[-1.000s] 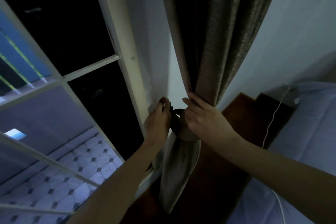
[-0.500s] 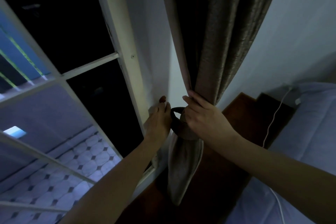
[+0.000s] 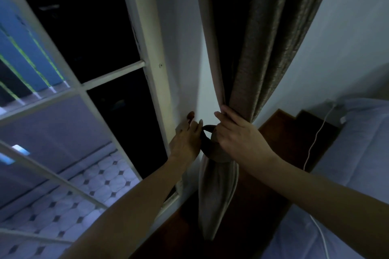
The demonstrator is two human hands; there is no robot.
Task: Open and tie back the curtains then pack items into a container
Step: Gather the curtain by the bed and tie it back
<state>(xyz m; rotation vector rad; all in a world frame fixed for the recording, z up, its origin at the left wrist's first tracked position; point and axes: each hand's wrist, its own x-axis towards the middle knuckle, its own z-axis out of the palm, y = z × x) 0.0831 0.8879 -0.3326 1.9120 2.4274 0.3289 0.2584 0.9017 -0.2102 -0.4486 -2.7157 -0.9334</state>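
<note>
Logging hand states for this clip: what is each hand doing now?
Left hand: pinches the tieback loop.
Right hand: grips the gathered curtain.

The right hand (image 3: 239, 137) grips the gathered brown curtain (image 3: 263, 52), fingers (image 3: 224, 112) curled round its folds, above a dark tieback (image 3: 207, 143) looped round the bunch. The left hand (image 3: 185, 143) holds the loop's other end against the white wall (image 3: 183, 48) beside the window frame (image 3: 150, 59). A white cable (image 3: 315, 139) runs along the bed (image 3: 357, 164) at right
</note>
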